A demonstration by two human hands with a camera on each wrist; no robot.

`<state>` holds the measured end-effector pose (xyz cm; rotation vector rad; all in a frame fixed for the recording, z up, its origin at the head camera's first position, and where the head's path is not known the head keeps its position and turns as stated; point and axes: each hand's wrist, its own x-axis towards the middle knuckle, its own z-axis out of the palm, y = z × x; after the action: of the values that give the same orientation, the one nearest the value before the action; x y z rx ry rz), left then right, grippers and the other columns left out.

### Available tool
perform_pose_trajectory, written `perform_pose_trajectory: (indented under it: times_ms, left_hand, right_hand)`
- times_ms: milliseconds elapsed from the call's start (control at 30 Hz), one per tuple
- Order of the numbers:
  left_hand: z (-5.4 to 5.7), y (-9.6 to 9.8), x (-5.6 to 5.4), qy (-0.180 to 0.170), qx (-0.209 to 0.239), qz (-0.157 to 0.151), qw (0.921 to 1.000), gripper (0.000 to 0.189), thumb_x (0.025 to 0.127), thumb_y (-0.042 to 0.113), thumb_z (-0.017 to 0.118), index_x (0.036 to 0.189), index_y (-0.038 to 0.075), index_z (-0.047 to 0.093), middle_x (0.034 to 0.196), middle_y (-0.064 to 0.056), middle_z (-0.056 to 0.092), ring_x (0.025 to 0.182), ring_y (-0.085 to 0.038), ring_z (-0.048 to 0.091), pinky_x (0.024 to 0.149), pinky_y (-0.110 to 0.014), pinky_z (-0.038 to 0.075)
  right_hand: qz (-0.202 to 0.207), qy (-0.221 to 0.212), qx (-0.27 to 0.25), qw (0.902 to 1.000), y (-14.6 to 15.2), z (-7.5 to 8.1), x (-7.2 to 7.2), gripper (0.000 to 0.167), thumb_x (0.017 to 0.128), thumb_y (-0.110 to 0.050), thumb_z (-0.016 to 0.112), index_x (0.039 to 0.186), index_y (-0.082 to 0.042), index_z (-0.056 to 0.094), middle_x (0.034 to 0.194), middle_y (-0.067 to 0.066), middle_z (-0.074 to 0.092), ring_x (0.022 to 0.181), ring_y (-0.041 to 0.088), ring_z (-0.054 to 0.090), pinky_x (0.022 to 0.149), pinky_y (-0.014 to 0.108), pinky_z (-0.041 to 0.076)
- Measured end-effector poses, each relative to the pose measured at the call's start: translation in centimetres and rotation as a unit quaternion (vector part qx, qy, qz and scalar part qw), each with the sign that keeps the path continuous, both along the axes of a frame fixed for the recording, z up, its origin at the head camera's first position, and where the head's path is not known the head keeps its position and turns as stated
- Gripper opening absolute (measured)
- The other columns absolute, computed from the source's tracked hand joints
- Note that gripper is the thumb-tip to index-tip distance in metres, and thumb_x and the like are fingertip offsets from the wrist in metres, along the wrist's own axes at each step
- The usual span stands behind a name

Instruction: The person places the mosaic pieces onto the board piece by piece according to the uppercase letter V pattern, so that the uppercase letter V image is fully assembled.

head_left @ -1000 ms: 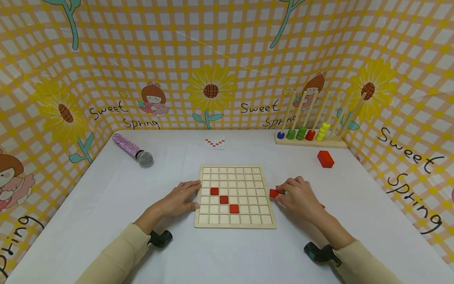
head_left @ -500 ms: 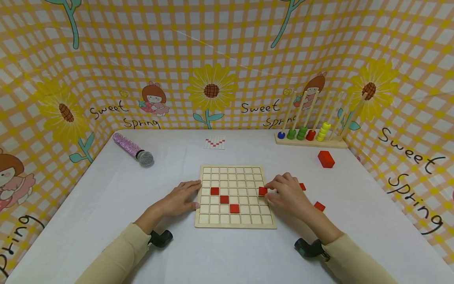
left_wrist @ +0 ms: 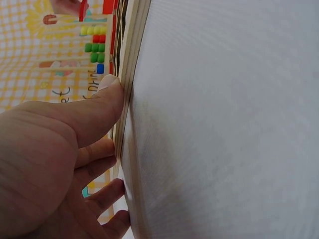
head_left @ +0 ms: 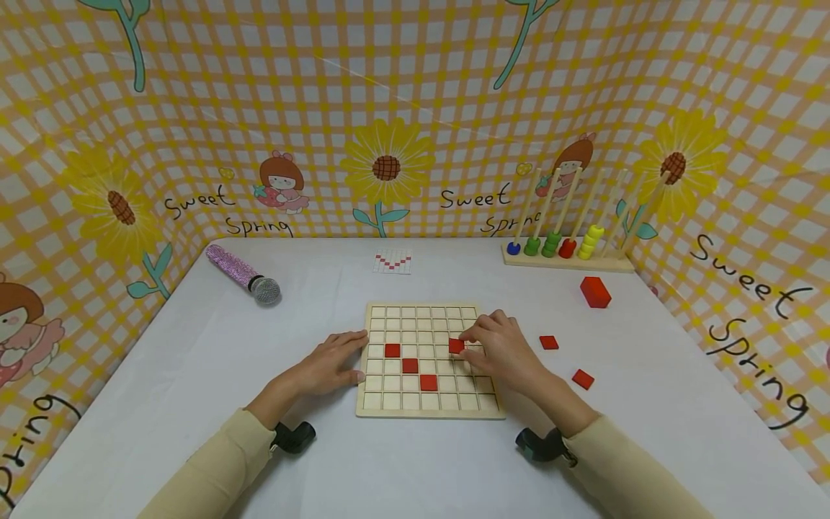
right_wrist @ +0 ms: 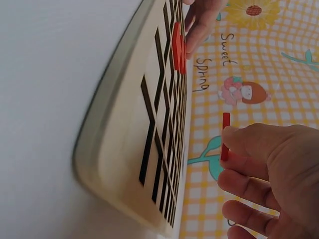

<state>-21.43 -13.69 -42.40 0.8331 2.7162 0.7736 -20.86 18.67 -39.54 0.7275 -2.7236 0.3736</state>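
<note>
The right hand (head_left: 502, 352) hides a part of the red tile (head_left: 455, 346) and some squares at the right edge of the board (head_left: 428, 414). On the card (head_left: 392, 261) near the table's (head_left: 415, 468) far edge, thin lines are too small for counting. Both sleeves (head_left: 217, 458) are cut off below.

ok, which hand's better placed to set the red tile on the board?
Right, likely. The right hand pinches a red tile raised over the board, and two loose tiles lie off its right edge. The left hand touches the left edge and holds no tile.
</note>
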Motion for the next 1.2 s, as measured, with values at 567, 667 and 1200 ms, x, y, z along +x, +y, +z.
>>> perform_pose_trajectory:
  times_ms: [567, 667, 1200]
  left_hand:
    - [-0.1, 0.0, 0.1, 0.004, 0.002, 0.000, 1.0000, 0.065, 0.090, 0.023, 0.063, 0.144, -0.001, 0.034, 0.153, -0.016, 0.030, 0.139, -0.039, 0.027, 0.111, -0.057, 0.025]
    - [0.0, 0.0, 0.1, 0.006, 0.002, -0.001, 1.0000, 0.065, 0.090, 0.023, 0.063, 0.144, -0.001, 0.034, 0.153, -0.016, 0.030, 0.139, -0.039, 0.028, 0.111, -0.057, 0.025]
    - [0.0, 0.0, 0.1, 0.007, 0.003, -0.001, 1.0000, 0.065, 0.090, 0.023, 0.063, 0.144, -0.001, 0.035, 0.153, -0.017, 0.031, 0.138, -0.040, 0.028, 0.111, -0.057, 0.025]
  right_hand:
    - [0.025, -0.005, -0.008, 0.9996, -3.8, 0.7, -0.9, 0.021, 0.078, -0.024, 0.077, 0.094, -0.012, 0.074, 0.090, 0.001, 0.065, 0.091, 0.020, 0.047, 0.080, 0.037, 0.039]
    - [0.029, -0.012, -0.006, 0.9995, -4.3, 0.7, -1.1, 0.019, 0.079, -0.023, 0.077, 0.093, -0.012, 0.073, 0.090, 0.001, 0.064, 0.090, 0.020, 0.046, 0.083, 0.039, 0.039]
    - [0.039, -0.029, 0.008, 0.9988, -6.8, 0.4, -2.0, 0.019, 0.080, -0.025, 0.075, 0.094, -0.012, 0.074, 0.093, 0.001, 0.064, 0.091, 0.020, 0.047, 0.082, 0.036, 0.039]
